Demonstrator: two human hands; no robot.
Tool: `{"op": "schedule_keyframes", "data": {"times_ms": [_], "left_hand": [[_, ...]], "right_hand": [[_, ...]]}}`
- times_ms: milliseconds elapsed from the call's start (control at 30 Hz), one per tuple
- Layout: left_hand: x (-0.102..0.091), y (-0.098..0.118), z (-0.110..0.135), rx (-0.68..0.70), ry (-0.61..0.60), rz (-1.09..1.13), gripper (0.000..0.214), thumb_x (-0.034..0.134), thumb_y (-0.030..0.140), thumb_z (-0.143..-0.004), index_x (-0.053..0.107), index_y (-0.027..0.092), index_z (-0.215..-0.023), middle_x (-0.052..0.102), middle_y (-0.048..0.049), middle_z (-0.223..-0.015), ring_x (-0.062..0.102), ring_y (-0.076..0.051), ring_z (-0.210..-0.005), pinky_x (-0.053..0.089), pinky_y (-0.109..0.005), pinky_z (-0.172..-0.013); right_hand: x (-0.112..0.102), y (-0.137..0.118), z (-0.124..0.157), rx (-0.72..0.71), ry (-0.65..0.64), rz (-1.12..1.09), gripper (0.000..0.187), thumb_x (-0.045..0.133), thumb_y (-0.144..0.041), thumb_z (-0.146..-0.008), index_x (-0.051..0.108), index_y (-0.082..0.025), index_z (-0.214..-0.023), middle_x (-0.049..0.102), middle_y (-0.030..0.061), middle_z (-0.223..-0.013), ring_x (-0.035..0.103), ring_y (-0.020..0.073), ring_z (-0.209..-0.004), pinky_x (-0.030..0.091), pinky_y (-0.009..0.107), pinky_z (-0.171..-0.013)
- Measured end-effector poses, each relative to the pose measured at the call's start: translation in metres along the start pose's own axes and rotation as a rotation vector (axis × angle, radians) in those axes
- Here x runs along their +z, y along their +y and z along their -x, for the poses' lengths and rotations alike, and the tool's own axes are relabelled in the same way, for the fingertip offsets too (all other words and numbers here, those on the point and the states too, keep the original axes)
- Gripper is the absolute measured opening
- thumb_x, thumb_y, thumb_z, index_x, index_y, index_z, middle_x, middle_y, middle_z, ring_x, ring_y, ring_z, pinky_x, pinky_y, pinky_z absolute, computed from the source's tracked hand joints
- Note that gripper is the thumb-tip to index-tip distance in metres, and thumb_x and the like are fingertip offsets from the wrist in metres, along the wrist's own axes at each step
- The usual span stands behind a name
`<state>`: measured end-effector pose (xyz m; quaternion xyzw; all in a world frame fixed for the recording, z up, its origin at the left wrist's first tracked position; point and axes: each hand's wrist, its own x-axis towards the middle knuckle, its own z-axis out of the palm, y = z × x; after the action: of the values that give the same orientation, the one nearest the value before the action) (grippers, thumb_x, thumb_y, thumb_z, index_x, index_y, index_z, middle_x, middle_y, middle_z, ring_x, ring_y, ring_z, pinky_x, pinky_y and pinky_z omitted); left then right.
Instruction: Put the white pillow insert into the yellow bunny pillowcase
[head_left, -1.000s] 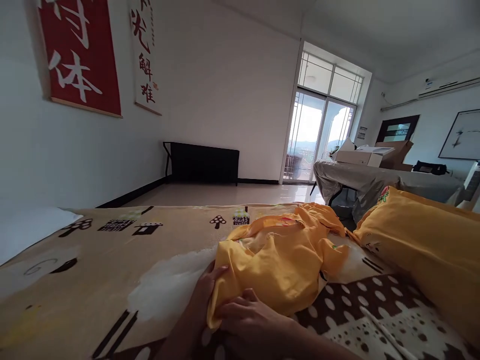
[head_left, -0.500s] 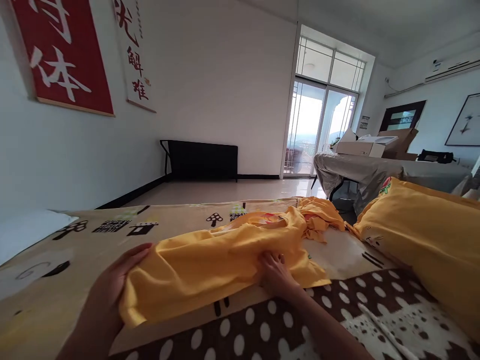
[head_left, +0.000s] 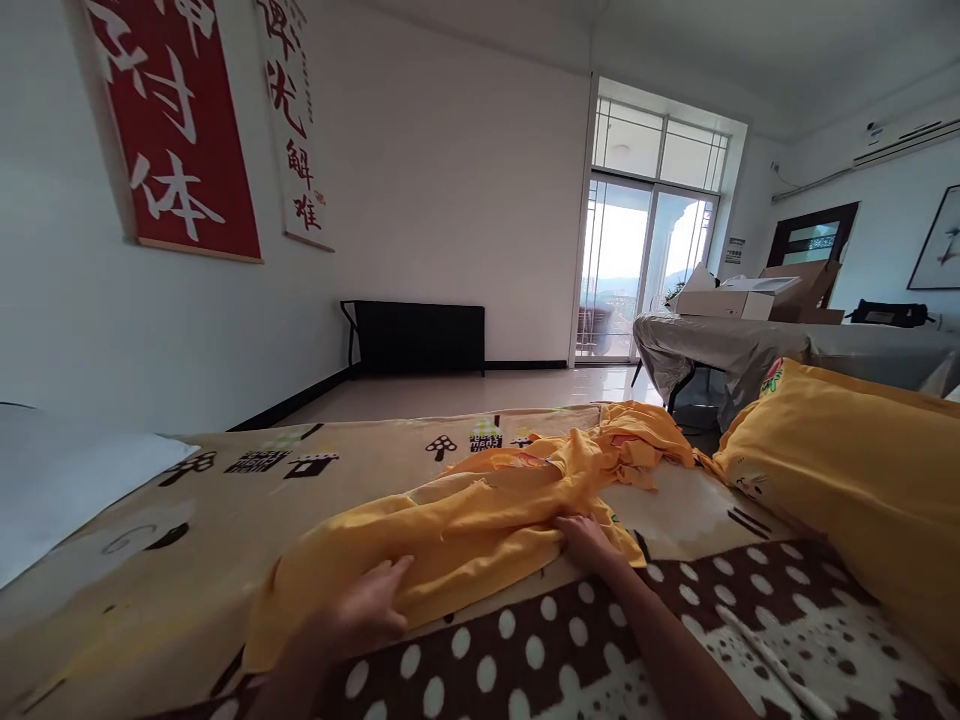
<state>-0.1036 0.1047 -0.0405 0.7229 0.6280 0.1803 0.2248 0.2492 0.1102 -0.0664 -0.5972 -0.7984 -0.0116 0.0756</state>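
A long, crumpled yellow cloth [head_left: 465, 525] lies across the bed, its far end bunched up near the pillow. Slightly blurred, my left hand [head_left: 371, 605] rests on the near left part of the cloth, fingers apart and pointing right. My right hand [head_left: 589, 545] grips the cloth's lower edge toward its right end, with the fingertips partly hidden in the folds. Whether the cloth is a garment or a cover cannot be made out.
A yellow pillow [head_left: 847, 470] with embroidery sits at the right. The patterned blanket [head_left: 517, 650] covers the bed. A white sheet-like item [head_left: 67, 480] lies at the left. Beyond stand a plastic-covered table [head_left: 720, 345] with boxes [head_left: 724, 303] and a black folded panel [head_left: 420, 338] by the wall.
My left hand has left the cloth's left end and moved right along it. My right hand has shifted slightly right. The cloth lies flatter and more wrinkled; the view has tilted up and turned left.
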Motion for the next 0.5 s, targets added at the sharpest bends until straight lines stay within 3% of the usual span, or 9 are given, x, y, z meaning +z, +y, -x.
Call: {"op": "schedule_keyframes", "data": {"times_ms": [100,200,367,433,500], "left_hand": [[0.026,0.013,-0.001,-0.038,-0.015,-0.214,0.079,0.063,0.014,-0.049,0.055,0.01,-0.127,0.047,-0.0246,-0.137,0.043,-0.044,-0.126,0.035,-0.056,-0.102],[0.022,0.007,0.009,-0.014,0.063,-0.32,0.06,0.053,0.015,-0.066,0.055,0.015,-0.126,0.052,-0.0206,-0.134,0.044,-0.04,-0.126,0.027,-0.06,-0.105],[-0.033,-0.004,0.049,-0.052,0.203,-0.397,0.037,0.034,0.014,-0.083,0.066,0.011,-0.102,0.066,-0.0197,-0.102,0.059,-0.034,-0.106,0.04,-0.048,-0.096],[-0.065,0.005,0.065,-0.086,0.291,-0.394,0.036,0.034,0.018,-0.085,0.065,0.009,-0.102,0.066,-0.0175,-0.09,0.061,-0.034,-0.099,0.044,-0.047,-0.091],[-0.101,0.021,0.08,-0.095,0.415,-0.361,0.035,0.035,0.021,-0.087,0.063,0.005,-0.101,0.064,-0.0155,-0.092,0.059,-0.035,-0.104,0.044,-0.048,-0.092]], "right_hand": [[-0.014,-0.006,0.01,0.098,0.08,0.086,0.03,0.041,-0.008,-0.087,0.064,-0.017,-0.103,0.069,0.0111,-0.103,0.064,0.022,-0.097,0.045,0.035,-0.083],[-0.054,0.002,0.028,0.156,0.147,0.167,0.027,0.041,-0.01,-0.088,0.065,-0.015,-0.1,0.068,0.0137,-0.103,0.063,0.0213,-0.097,0.044,0.03,-0.077],[-0.162,0.026,0.061,0.23,0.278,0.289,0.032,0.037,-0.014,-0.09,0.064,-0.015,-0.106,0.065,0.0155,-0.108,0.06,0.024,-0.101,0.041,0.032,-0.08],[-0.207,0.033,0.074,0.269,0.315,0.329,0.033,0.036,-0.015,-0.09,0.064,-0.015,-0.105,0.066,0.0169,-0.105,0.061,0.0262,-0.099,0.042,0.035,-0.08],[-0.247,0.039,0.087,0.305,0.344,0.361,0.032,0.037,-0.014,-0.087,0.065,-0.015,-0.104,0.066,0.0175,-0.102,0.062,0.0274,-0.097,0.042,0.037,-0.079]]}}
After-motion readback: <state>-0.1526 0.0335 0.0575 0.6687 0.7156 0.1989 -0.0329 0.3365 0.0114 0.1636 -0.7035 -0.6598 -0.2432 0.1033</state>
